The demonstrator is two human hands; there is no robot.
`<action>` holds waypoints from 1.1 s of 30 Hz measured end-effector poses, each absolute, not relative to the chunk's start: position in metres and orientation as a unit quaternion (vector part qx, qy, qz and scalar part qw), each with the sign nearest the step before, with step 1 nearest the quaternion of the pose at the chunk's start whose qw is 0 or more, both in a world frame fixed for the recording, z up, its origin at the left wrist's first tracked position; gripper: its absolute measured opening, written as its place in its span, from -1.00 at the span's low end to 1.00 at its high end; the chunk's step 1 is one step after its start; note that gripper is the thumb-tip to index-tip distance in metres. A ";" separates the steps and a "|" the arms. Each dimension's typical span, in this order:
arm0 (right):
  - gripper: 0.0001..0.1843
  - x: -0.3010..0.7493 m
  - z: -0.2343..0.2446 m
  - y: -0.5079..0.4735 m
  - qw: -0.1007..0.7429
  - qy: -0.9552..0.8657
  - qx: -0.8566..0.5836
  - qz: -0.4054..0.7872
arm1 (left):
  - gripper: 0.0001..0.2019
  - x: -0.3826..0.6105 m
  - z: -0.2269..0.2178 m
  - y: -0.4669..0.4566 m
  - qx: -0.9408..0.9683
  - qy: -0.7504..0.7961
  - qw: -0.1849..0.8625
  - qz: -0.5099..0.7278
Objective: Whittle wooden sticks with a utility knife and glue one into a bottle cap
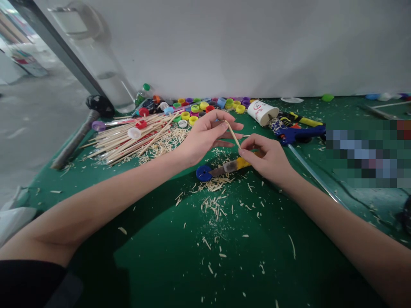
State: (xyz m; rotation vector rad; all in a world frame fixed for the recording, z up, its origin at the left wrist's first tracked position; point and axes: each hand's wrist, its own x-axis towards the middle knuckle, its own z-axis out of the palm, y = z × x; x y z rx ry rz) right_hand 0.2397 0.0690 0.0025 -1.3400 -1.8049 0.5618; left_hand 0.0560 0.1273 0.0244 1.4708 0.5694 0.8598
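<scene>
Between my two hands is a short, pale wooden stick [233, 135], tilted down to the right. My left hand [208, 136] pinches its upper end with thumb and forefinger, the other fingers spread. At the lower end, the thumb and fingertips of my right hand [263, 156] close on the stick. Below them lies a utility knife [224, 168] with a yellow handle, partly hidden behind my right hand. Its blade tip meets a blue round cap [204, 173] on the green table [160, 265]. Wood shavings [215, 205] are scattered around the cap and nearer me.
A bundle of wooden skewers [128, 139] lies at left beside a dark rod [75, 139]. Colourful bottle caps [194, 109] line the back near a paper cup [262, 112]. A blue glue gun [293, 133] and yellow-handled tool [305, 119] lie at right. A white wall [240, 47] stands behind.
</scene>
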 end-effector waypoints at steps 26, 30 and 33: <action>-0.88 0.239 0.003 0.069 0.378 -0.715 -0.545 0.222 | -0.86 0.057 0.019 0.129 0.678 0.269 0.569 0.380; -0.91 0.238 0.004 0.068 0.373 -0.719 -0.541 0.226 | -0.83 0.057 0.018 0.129 0.681 0.269 0.567 0.379; -0.93 0.238 0.004 0.068 0.359 -0.725 -0.545 0.223 | -0.82 0.057 0.018 0.129 0.684 0.278 0.558 0.380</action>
